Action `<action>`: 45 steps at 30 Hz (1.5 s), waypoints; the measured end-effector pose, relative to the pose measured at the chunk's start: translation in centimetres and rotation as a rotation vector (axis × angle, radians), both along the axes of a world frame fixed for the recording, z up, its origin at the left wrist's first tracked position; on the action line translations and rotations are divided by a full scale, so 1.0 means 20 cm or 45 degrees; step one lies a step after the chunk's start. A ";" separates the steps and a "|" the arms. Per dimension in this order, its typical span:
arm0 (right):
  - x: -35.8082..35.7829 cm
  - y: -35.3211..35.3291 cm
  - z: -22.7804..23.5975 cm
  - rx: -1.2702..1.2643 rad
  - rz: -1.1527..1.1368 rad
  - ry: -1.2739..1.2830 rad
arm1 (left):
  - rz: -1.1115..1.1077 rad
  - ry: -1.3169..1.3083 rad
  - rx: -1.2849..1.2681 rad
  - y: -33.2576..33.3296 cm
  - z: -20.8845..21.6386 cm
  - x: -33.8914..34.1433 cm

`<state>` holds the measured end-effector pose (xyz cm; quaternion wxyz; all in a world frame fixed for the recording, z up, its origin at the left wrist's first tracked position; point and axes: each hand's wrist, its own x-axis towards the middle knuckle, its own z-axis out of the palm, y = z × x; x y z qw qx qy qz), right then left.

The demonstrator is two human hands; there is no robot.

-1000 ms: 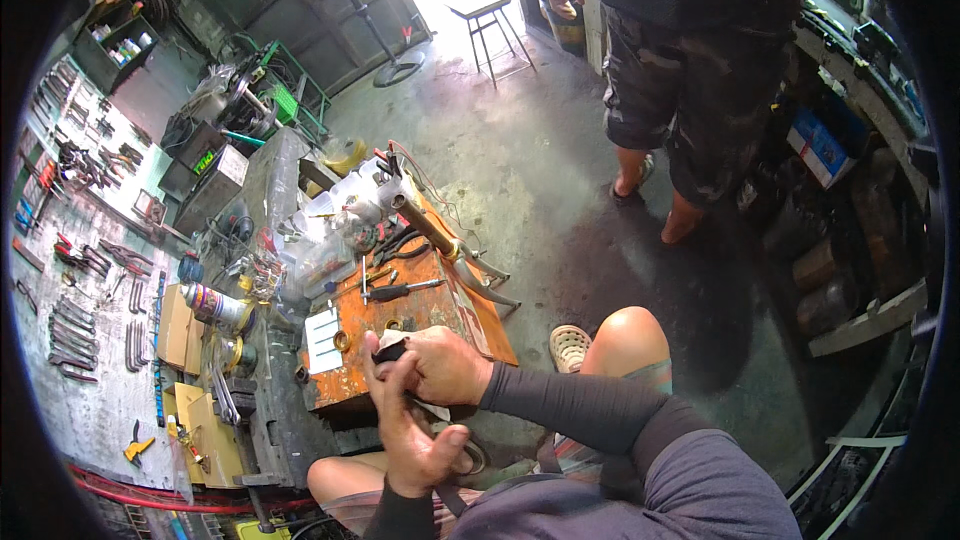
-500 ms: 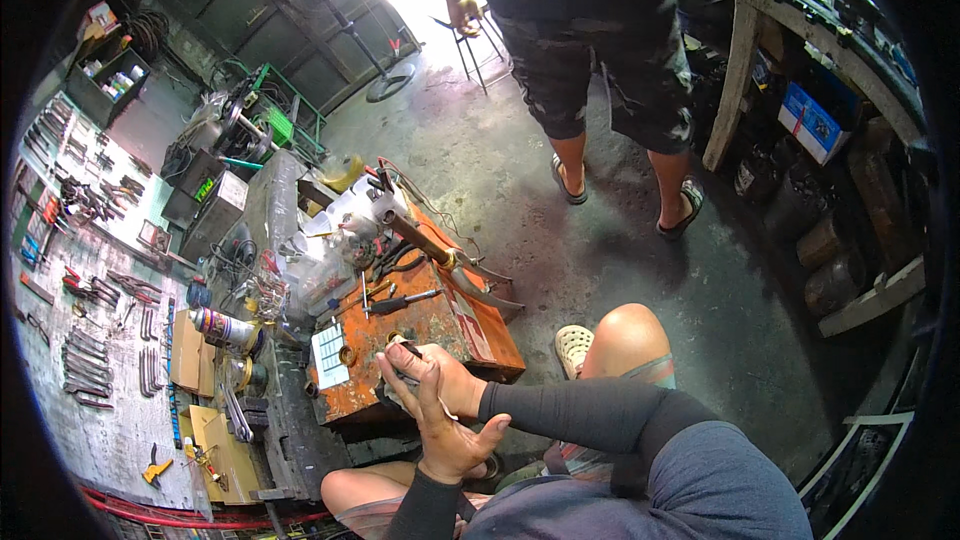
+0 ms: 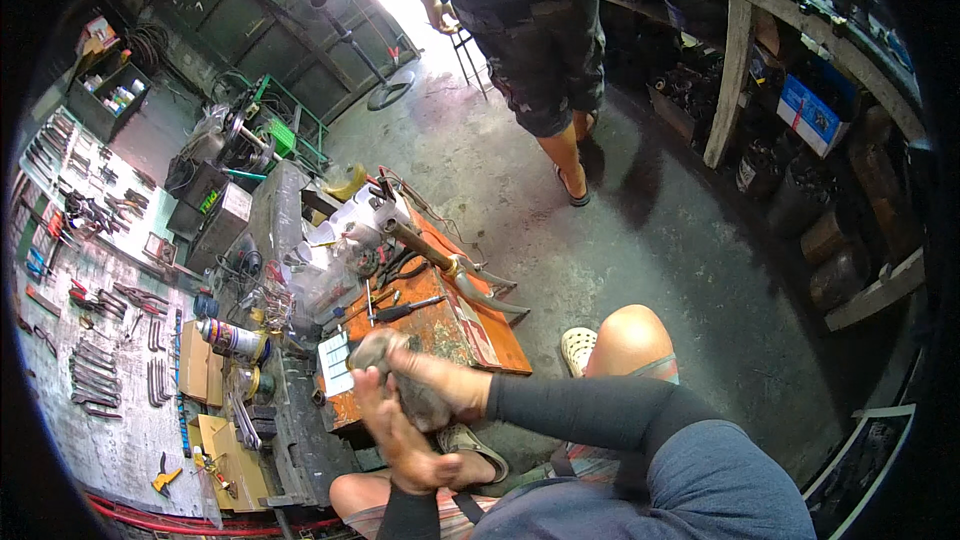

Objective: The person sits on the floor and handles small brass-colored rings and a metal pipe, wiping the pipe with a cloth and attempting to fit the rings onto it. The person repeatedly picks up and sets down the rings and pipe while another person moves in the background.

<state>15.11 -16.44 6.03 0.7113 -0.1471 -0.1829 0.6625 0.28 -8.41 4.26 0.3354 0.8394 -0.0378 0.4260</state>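
Bunching near the edge of the orange worktop (image 3: 432,326), a grey rag (image 3: 425,404) sits pinched in the right hand's (image 3: 440,376) blurred grip, as I see it; the left hand (image 3: 402,443) is spread just beside it. On the worktop lie a white sheet (image 3: 335,364) and a dark-handled screwdriver (image 3: 408,309); beyond it stands a person (image 3: 535,40) in dark shorts

Hand tools (image 3: 95,381) in rows along a board (image 3: 120,450) mark a workshop.

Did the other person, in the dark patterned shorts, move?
Yes. The other person in dark patterned shorts moved toward the picture's left, farther from the blue-and-white cardboard box.
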 end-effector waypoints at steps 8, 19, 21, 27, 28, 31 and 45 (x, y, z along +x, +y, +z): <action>-0.09 0.16 -0.30 0.261 -1.220 -1.480 | 0.295 0.326 0.204 -0.27 0.08 0.13; 0.03 0.09 -0.23 -0.228 -0.794 -1.590 | 0.030 0.415 -0.340 -0.09 0.14 0.08; -0.03 0.10 -0.26 -0.176 -0.726 -1.293 | -0.017 0.307 -0.372 -0.11 0.05 0.03; -0.10 0.11 -0.32 0.087 -0.593 -0.896 | 0.150 0.388 0.129 -0.17 -0.05 -0.01; -0.10 0.10 -0.31 0.110 -0.582 -0.843 | 0.150 0.375 0.132 -0.17 -0.06 -0.01; -0.08 0.10 -0.30 0.056 -0.632 -0.978 | 0.128 0.385 0.130 -0.13 -0.08 -0.03; -0.03 0.12 -0.23 -0.265 -0.338 0.093 | -0.113 0.258 -0.032 -0.20 -0.08 -0.05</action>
